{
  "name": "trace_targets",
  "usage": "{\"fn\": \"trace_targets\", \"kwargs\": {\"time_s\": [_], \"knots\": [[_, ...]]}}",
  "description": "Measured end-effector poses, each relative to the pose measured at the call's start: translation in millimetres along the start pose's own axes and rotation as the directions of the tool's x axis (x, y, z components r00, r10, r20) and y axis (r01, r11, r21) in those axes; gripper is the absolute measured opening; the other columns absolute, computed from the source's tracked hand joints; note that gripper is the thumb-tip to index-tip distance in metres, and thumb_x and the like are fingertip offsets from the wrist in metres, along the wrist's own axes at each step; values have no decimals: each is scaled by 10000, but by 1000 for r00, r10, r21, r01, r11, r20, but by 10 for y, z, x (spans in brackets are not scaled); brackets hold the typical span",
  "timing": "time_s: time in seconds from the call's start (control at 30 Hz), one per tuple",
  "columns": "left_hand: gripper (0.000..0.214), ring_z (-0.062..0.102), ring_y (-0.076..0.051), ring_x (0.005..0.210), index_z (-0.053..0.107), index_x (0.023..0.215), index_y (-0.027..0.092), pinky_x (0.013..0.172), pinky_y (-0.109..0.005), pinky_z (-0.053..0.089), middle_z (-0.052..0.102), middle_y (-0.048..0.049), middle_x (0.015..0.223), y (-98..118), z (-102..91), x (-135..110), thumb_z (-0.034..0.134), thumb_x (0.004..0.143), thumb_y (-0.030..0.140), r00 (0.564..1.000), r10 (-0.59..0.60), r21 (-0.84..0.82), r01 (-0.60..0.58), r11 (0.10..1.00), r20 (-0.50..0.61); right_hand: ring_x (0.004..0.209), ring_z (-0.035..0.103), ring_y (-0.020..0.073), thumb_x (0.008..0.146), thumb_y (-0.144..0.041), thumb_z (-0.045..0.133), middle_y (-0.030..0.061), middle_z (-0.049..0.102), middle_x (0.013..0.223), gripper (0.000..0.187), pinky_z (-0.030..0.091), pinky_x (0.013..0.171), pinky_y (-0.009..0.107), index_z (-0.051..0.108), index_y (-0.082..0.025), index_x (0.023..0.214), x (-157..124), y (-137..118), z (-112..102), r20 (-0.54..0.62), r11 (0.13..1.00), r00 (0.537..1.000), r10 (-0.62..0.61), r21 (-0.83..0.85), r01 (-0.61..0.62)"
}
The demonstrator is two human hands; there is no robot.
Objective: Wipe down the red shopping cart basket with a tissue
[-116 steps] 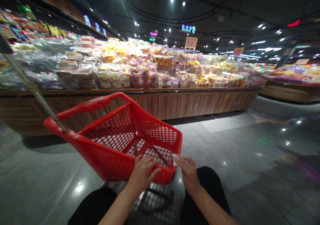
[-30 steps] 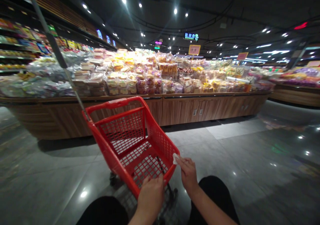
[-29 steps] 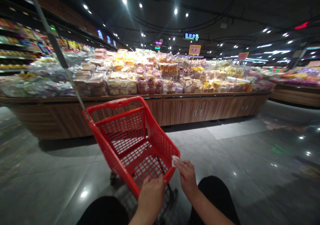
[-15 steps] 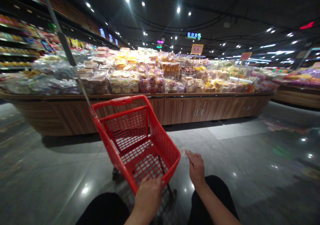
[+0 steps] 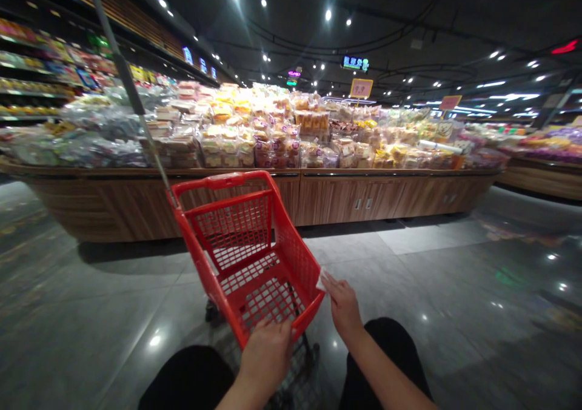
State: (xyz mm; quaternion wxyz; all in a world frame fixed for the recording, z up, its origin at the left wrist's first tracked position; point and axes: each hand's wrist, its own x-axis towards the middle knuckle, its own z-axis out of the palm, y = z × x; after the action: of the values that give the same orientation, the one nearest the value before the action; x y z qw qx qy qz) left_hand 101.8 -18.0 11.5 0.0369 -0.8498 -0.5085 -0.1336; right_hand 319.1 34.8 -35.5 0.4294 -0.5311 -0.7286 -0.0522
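A red plastic shopping cart (image 5: 297,246) stands in front of me, its basket holding nothing I can see. My left hand (image 5: 267,349) is closed over the near rim of the basket. Just beyond the basket's right near corner is my right hand (image 5: 342,298), fingers pressed round a thin white wipe (image 5: 321,279). That wipe lies against the cart's outer right edge. Part of it is hidden under the fingers.
Behind the cart runs a long wood-panelled display counter (image 5: 345,198) heaped with bagged foods (image 5: 273,134). A pole (image 5: 131,91) rises from the cart's far left corner. Stocked shelves (image 5: 31,76) line the left; grey tiled floor (image 5: 391,276) spreads around.
My right hand has moved left with the wipe, from beside the cart up to its right edge. My left hand keeps its hold on the near rim.
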Motion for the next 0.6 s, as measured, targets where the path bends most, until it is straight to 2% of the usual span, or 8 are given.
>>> {"fn": "trace_targets", "kwargs": {"time_s": [0.13, 0.2, 0.33, 0.4, 0.6], "knots": [[227, 654, -199, 682, 623, 871, 199, 798, -380, 454, 697, -37, 699, -55, 13, -66, 404, 849, 145, 999, 34, -5, -34, 999, -1, 929, 594, 182, 781, 10, 362, 11, 575, 1291, 607, 455, 779, 347, 537, -290, 1278, -192, 45, -31, 27, 995, 995, -98, -12, 99], [208, 652, -193, 693, 618, 884, 201, 812, -375, 451, 698, -34, 709, -76, 4, -92, 423, 839, 145, 999, 45, -4, -45, 999, -5, 918, 596, 186, 777, 13, 368, 15, 595, 1267, 593, 453, 773, 349, 567, -286, 1249, -88, 20, -21, 32, 997, 997, -73, -37, 74], [200, 646, -195, 691, 610, 850, 206, 764, -360, 462, 694, -30, 706, -114, -41, -131, 418, 841, 149, 997, 70, 7, -70, 998, -19, 907, 594, 207, 782, -8, 420, 29, 637, 1208, 523, 452, 744, 347, 609, -257, 1202, 313, -96, 19, 62, 996, 998, 6, -89, 0], [222, 637, -195, 660, 603, 800, 208, 736, -362, 468, 683, -30, 681, -142, -67, -157, 394, 851, 150, 996, 84, 13, -84, 996, -24, 902, 594, 215, 789, -20, 438, 32, 644, 1197, 506, 455, 741, 348, 605, -249, 1208, 381, -146, 17, 86, 995, 996, 8, -97, 1], [218, 623, -179, 621, 601, 783, 211, 728, -349, 470, 663, -22, 635, -261, -131, -268, 397, 851, 175, 990, 124, 0, -124, 992, -73, 908, 592, 213, 738, 28, 406, 21, 642, 1198, 635, 456, 765, 353, 552, -291, 1267, -39, -213, -79, 115, 996, 992, -54, -60, 61]]}}
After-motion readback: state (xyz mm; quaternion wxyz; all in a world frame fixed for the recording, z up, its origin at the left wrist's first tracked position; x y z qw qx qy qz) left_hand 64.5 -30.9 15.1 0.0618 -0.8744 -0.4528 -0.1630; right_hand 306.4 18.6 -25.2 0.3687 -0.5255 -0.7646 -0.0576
